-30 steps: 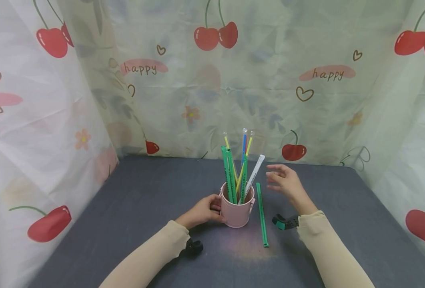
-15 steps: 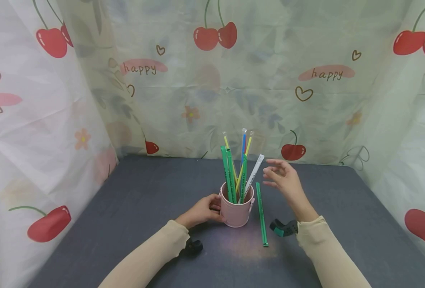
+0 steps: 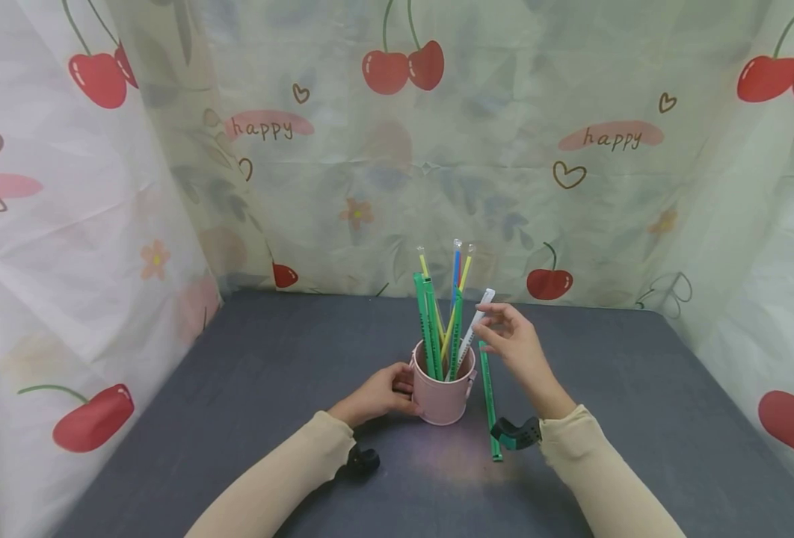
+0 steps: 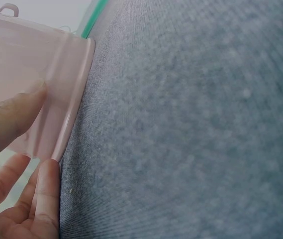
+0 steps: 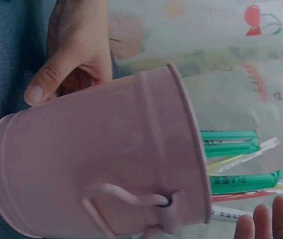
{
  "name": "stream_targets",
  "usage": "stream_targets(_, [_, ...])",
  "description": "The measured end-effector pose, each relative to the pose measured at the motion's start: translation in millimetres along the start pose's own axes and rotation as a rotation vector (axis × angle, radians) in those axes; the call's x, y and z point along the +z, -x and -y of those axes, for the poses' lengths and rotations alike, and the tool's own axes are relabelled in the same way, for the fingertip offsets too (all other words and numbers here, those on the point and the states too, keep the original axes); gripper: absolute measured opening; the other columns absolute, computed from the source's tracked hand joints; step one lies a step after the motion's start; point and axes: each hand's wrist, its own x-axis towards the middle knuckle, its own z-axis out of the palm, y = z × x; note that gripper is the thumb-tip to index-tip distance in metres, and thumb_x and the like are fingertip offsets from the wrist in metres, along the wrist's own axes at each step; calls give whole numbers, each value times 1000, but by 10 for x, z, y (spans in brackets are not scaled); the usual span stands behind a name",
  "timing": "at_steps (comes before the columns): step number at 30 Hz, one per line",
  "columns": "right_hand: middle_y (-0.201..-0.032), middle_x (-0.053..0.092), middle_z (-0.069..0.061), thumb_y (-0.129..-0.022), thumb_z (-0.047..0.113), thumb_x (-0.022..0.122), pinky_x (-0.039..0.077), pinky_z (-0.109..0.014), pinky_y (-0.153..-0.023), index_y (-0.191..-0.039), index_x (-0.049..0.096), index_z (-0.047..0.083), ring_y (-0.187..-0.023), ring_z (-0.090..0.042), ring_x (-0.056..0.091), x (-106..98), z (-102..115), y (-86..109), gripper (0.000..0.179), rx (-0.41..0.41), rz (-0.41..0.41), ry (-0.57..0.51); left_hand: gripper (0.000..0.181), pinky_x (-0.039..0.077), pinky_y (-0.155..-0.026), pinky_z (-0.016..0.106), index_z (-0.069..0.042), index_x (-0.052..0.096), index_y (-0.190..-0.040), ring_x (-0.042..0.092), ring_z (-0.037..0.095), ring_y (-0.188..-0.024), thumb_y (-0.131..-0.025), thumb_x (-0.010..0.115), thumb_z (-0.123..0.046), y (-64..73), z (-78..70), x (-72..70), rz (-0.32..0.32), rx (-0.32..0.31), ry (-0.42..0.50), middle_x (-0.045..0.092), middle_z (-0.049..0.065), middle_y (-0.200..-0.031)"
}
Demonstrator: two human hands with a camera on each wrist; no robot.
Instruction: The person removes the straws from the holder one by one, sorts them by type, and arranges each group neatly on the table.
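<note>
A pink metal bucket (image 3: 440, 401) stands on the dark grey table (image 3: 269, 373) and holds several wrapped straws: green (image 3: 427, 321), yellow, blue and one white (image 3: 471, 332). My left hand (image 3: 395, 390) grips the bucket's left side; in the left wrist view its thumb (image 4: 12, 114) presses the bucket wall (image 4: 42, 69). My right hand (image 3: 486, 323) pinches the white straw near its top. In the right wrist view the bucket (image 5: 96, 164) fills the frame, with the white straw (image 5: 228, 215) beside my right fingertips (image 5: 265, 224). Another green straw (image 3: 487, 400) lies flat on the table, right of the bucket.
Cherry-print curtains (image 3: 437, 149) close in the table at the back and on both sides. The lying green straw runs from beside the bucket toward my right wrist.
My right hand has moved left from open air to the white straw and closed its fingers on it. The left hand and the bucket have stayed put.
</note>
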Motion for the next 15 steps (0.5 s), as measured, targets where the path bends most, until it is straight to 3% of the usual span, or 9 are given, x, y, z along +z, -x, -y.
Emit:
stream_targets(5, [-105, 57, -10, -93, 22, 66, 58, -37, -78, -130, 53, 6, -95, -22, 63, 57, -52, -12, 42, 17, 18, 21, 65, 53, -94, 38, -3, 50, -129, 60, 22, -108, -73, 83, -8, -1, -2, 5, -2, 1, -7, 62, 12, -118])
stream_targets(15, [-103, 60, -13, -92, 18, 67, 58, -36, -73, -129, 55, 6, -95, -31, 65, 155, -37, -33, 41, 19, 21, 77, 64, 53, -93, 39, -3, 51, -129, 61, 22, -107, -73, 83, -8, 6, 2, 3, -4, 1, -8, 62, 12, -117])
